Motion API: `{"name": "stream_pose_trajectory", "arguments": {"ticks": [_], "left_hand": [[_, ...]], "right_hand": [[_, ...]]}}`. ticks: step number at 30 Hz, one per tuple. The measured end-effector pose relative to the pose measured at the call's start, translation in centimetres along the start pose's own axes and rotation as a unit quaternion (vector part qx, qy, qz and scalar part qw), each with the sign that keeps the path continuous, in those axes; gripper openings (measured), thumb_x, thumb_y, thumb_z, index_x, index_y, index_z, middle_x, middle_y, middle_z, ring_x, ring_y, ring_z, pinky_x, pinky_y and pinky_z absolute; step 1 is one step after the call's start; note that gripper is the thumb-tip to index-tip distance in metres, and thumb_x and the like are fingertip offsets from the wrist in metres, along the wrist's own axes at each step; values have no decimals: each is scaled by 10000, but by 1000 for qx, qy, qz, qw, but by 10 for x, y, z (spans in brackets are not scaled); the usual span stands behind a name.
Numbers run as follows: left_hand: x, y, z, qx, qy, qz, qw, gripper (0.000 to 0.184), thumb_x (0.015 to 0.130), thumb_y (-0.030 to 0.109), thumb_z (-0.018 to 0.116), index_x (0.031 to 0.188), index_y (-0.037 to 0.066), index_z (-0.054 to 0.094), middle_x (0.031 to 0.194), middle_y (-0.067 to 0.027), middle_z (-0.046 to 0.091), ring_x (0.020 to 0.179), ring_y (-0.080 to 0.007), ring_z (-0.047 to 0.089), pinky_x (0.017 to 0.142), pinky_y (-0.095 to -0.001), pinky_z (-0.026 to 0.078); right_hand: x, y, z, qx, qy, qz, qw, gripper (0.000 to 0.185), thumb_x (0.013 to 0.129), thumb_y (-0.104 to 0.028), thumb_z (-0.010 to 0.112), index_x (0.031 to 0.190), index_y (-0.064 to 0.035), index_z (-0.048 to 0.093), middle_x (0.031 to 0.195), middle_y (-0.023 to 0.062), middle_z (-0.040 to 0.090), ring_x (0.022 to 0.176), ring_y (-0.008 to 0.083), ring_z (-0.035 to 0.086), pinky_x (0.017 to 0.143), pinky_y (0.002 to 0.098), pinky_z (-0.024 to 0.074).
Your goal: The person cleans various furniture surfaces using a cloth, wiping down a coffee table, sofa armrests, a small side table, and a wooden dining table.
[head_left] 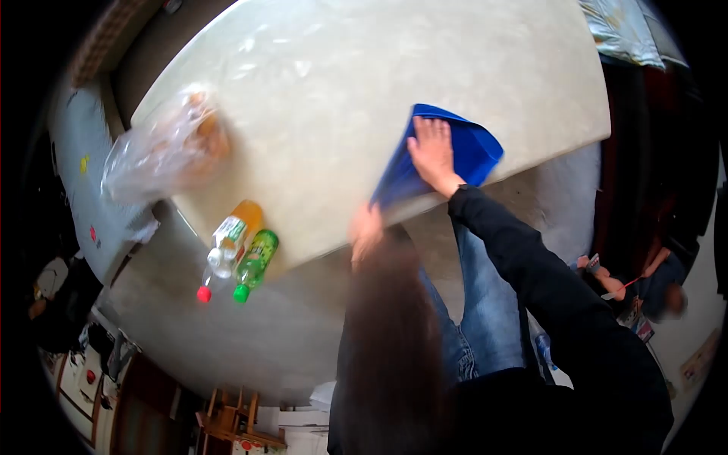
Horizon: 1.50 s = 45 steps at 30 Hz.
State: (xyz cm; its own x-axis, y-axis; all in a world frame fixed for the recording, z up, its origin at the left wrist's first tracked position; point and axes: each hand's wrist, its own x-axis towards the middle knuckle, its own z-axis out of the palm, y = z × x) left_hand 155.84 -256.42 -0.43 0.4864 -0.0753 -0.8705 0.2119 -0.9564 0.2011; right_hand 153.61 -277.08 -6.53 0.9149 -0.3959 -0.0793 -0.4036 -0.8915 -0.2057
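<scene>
A blue, flexible sheet-like piece (476,155) with a curled rim lies at the near edge of the table; I cannot make out its exact kind. My right hand (434,150) presses flat on it, fingers stretched out. At its narrow lower-left corner is my left hand (366,230), blurred, with the fingers closed on that corner. Long dark hair (394,326) hangs below and covers part of the left wrist and arm.
On the left of the pale table (318,98) sits a clear plastic bag (171,148) with orange-brown contents. Nearer the edge are an orange drink bottle (241,220) and a green bottle (258,254). Another person (663,284) is at far right. A wooden stool (231,417) stands behind.
</scene>
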Motion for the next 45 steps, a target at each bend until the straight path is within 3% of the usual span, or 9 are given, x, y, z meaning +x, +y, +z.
{"name": "stream_pose_trajectory", "arguments": {"ticks": [6,9,13,16,19,23,32,40,45], "left_hand": [[-25,-167,-32,-72,162,-114,978,507,958,499,426,1092,54,626,1021,-251,641,983,-449,585,849,-497,456],[-44,-175,-50,-149,175,-144,963,341,943,348,516,1048,30,584,963,-232,641,911,-437,595,843,-511,452],[-39,-160,-28,-48,376,-22,925,491,814,92,648,1228,-40,420,1187,-273,463,1111,-432,483,952,-485,397],[-38,-106,-23,-18,367,63,928,654,849,140,633,1423,69,327,1344,-364,333,1249,-516,368,1032,-536,326],[-15,-75,-9,-16,310,77,947,657,921,254,545,1478,89,238,1405,-485,124,1324,-594,222,1096,-558,236],[22,-45,11,116,369,90,918,629,926,262,543,1467,77,280,1384,-487,176,1292,-588,285,1080,-555,277],[26,150,72,252,300,232,890,715,913,431,552,1482,99,273,1366,-483,230,1303,-577,283,1056,-569,302],[29,390,204,245,272,340,866,718,869,345,604,1485,144,293,1386,-496,187,1318,-572,273,1090,-571,254],[8,458,277,236,239,488,806,573,839,235,634,1378,147,462,1427,-414,231,1324,-495,307,1116,-548,207]], "right_hand": [[6,-200,27,148,-61,-171,972,494,914,-287,509,1338,-38,467,1315,159,513,1275,342,421,1127,468,240],[-3,-245,33,163,-35,-181,969,490,903,-260,525,1337,-40,465,1284,140,507,1243,325,424,1117,472,251],[-2,-232,33,182,-31,-181,966,482,899,-264,534,1329,-55,481,1265,127,525,1234,310,442,1113,463,267],[-5,-202,32,189,-43,-211,958,517,841,-266,583,1322,-91,508,1261,98,544,1242,286,457,1129,444,261],[-18,-179,20,165,-7,-95,982,591,745,-214,644,1311,-97,519,1244,89,553,1246,275,456,1130,433,267],[-17,-144,7,218,-16,-58,974,632,728,-153,677,1330,-82,496,1239,85,544,1234,279,458,1109,427,305],[50,85,-35,139,38,3,990,581,782,-157,617,1346,-106,488,1286,67,545,1268,235,443,1113,405,288],[44,375,-81,87,141,119,979,602,793,-271,595,1354,-89,479,1306,122,532,1248,320,457,1102,419,303],[-7,488,-98,18,176,233,956,599,829,-375,578,1345,-87,480,1311,110,529,1271,313,429,1093,417,298]]}}
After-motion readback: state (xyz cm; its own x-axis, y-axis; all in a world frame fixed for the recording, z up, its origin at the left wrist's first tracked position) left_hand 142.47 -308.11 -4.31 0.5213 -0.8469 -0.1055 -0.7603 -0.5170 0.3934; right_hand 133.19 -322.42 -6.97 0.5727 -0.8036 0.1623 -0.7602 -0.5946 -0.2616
